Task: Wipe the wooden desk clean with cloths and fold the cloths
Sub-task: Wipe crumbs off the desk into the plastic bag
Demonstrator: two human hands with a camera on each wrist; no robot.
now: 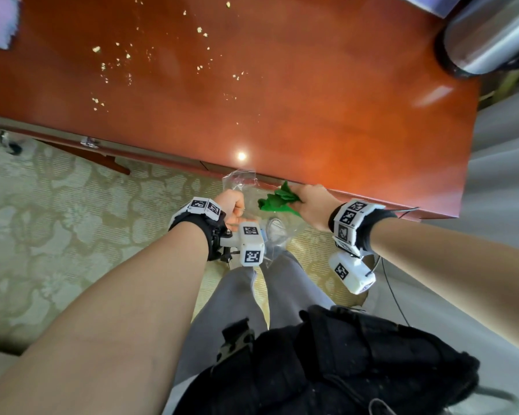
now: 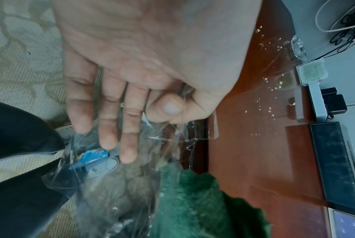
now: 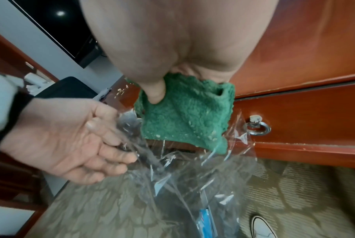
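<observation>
- Two hands busy at the front edge of the worktop (image 1: 282,94): the right hand (image 1: 312,202) has the green cloth (image 1: 277,200) bunched in a closed grip, thumb dug into the terry, hanging just off the edge.
- Left hand (image 1: 232,205) pinches the rim of a clear plastic bag (image 3: 172,169) between thumb and forefinger, other fingers loose and straight, holding the mouth right under the cloth.
- Looks like the step is shaking swept-up crumbs into the bag. Bits are clinging to the cloth's lower hem, so I'd keep the bag mouth wide and pressed against the drawer front before shaking.
- Shake gently, that thin bag will flap shut or spill onto the carpet.
- Plenty of crumbs (image 1: 114,61) are on the far left of the worktop, well apart from the cloth, so wiping is nowhere near done and folding comes later.
- Steel kettle (image 1: 486,34) sits at the far right corner, so wipe around it.
</observation>
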